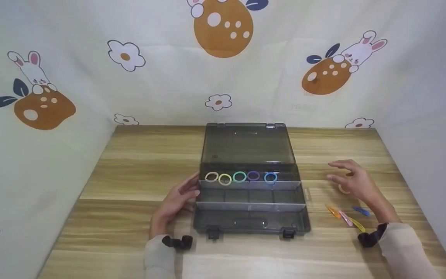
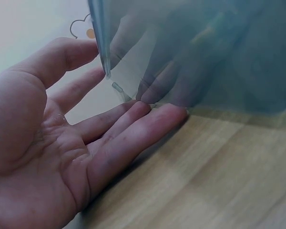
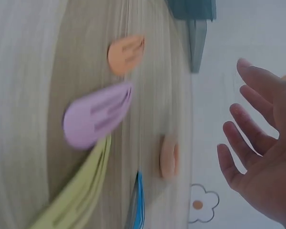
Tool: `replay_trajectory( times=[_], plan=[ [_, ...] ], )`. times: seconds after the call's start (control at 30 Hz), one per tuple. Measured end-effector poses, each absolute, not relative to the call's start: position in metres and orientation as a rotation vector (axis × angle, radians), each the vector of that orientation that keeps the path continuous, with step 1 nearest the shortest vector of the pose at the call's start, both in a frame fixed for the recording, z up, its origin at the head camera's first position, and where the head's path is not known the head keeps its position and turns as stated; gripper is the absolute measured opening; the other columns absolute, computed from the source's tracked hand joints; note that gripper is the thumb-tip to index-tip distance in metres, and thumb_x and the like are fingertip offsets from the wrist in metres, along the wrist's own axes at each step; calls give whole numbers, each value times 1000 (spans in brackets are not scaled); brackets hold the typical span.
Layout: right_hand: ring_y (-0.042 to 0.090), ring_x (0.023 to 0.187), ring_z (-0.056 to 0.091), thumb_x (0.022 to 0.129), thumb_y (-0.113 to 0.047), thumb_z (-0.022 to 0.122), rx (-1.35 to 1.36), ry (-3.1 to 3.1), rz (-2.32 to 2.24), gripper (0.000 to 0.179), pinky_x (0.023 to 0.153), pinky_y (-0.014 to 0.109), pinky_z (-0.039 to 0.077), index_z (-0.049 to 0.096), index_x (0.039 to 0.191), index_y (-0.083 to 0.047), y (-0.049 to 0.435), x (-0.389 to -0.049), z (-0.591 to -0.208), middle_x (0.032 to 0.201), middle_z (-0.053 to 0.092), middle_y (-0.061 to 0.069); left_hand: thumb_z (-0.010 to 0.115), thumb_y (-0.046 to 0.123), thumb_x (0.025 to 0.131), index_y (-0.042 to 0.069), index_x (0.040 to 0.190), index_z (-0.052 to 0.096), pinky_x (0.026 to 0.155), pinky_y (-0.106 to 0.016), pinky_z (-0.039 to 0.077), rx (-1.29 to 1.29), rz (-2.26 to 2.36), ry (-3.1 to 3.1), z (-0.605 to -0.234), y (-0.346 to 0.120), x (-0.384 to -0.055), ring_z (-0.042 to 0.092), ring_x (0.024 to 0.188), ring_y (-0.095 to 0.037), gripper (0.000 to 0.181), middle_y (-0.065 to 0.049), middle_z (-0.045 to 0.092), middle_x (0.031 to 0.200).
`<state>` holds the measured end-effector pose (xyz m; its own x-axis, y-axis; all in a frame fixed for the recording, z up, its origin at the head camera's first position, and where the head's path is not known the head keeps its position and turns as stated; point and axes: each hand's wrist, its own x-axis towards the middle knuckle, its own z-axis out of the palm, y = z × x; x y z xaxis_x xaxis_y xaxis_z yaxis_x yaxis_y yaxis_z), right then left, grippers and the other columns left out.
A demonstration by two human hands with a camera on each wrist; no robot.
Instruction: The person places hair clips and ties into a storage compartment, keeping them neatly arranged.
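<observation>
A dark see-through organizer box (image 1: 252, 207) lies with its lid (image 1: 248, 143) laid back. Across its back compartment sit several hair ties: peach (image 1: 211, 177), yellow (image 1: 225, 179), green (image 1: 239, 177), purple (image 1: 253, 176) and blue (image 1: 270, 178). My left hand (image 1: 178, 199) rests at the box's left wall, fingertips touching it with fingers extended. To the right of the box, my right hand (image 1: 356, 184) hovers above the table, holding nothing, its fingers relaxed and apart. Partly hidden below it lies another peach hair tie (image 3: 168, 158).
Snap hair clips lie right of the box: orange (image 1: 333, 211), pink (image 1: 345, 218), yellow (image 1: 357, 224) and blue (image 1: 361, 211). A small clear strip (image 1: 307, 195) is beside the box's right wall. Patterned cloth (image 1: 168, 85) stands behind the wooden table (image 1: 138, 170).
</observation>
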<state>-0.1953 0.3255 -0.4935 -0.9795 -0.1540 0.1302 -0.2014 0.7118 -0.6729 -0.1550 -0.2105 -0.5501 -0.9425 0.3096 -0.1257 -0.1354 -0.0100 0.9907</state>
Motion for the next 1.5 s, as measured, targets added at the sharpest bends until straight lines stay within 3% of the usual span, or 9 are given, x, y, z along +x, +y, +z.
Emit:
replay_trajectory(
  times=[0.13, 0.3, 0.6, 0.8, 0.93, 1.03, 1.17, 1.37, 1.5],
  plan=[
    [40, 126, 50, 93, -31, 72, 285, -2929, 1166, 55, 97, 56, 48, 59, 136, 1, 339, -196, -493, 138, 53, 25, 61, 12, 98, 11, 158, 30, 77, -32, 60, 178, 2008, 1973, -549, -211, -155, 50, 136, -35, 67, -20, 35, 160],
    [57, 130, 44, 91, -27, 74, 312, -3015, 1147, 60, 104, 68, 40, 55, 136, 9, 351, -195, -494, 140, 49, 36, 64, 14, 97, 11, 158, 30, 79, -34, 61, 188, 2024, 1964, -549, -211, -155, 51, 135, -34, 69, -21, 35, 160],
    [59, 133, 40, 82, -26, 83, 336, -3121, 1100, 74, 108, 71, 31, 51, 136, 14, 367, -191, -501, 139, 50, 39, 61, 11, 98, 12, 158, 31, 72, -36, 62, 153, 2029, 1945, -550, -211, -154, 57, 128, -31, 67, -19, 36, 160],
    [55, 125, 49, 74, -17, 88, 435, -3040, 1061, 59, 106, 70, 32, 65, 123, 7, 372, -190, -507, 129, 61, 34, 60, 11, 98, 14, 158, 31, 62, -32, 59, 119, 2012, 1941, -551, -210, -152, 63, 119, -29, 67, -20, 35, 160],
    [53, 120, 50, 74, -13, 87, 418, -3023, 1040, 50, 102, 70, 35, 69, 117, 5, 372, -188, -509, 125, 61, 32, 62, 11, 98, 14, 158, 31, 63, -30, 58, 117, 2008, 1959, -551, -211, -152, 59, 125, -33, 68, -20, 35, 161],
    [52, 120, 48, 75, -13, 86, 359, -3042, 1060, 48, 102, 69, 34, 70, 117, 5, 372, -187, -509, 127, 57, 32, 63, 11, 97, 9, 157, 32, 81, -25, 58, 143, 2019, 1991, -552, -211, -152, 48, 138, -37, 68, -21, 35, 160],
    [53, 121, 48, 77, -15, 86, 293, -3056, 1083, 47, 102, 68, 34, 70, 116, 5, 373, -187, -508, 129, 55, 32, 64, 10, 96, 4, 156, 32, 106, -21, 45, 174, 2020, 2036, -553, -210, -154, 35, 147, -37, 68, -21, 35, 160],
    [56, 123, 46, 80, -19, 83, 237, -3083, 1062, 43, 102, 72, 33, 70, 113, 5, 371, -188, -509, 131, 54, 35, 61, 6, 96, 6, 156, 33, 106, -25, 45, 162, 2035, 2019, -552, -209, -155, 37, 146, -36, 66, -21, 38, 159],
    [52, 123, 50, 82, -20, 82, 219, -3059, 1080, 38, 103, 67, 36, 71, 109, 5, 371, -188, -509, 128, 59, 32, 61, 6, 97, 6, 156, 33, 107, -27, 45, 173, 2033, 2008, -552, -208, -156, 36, 147, -37, 66, -20, 37, 160]
  ],
)
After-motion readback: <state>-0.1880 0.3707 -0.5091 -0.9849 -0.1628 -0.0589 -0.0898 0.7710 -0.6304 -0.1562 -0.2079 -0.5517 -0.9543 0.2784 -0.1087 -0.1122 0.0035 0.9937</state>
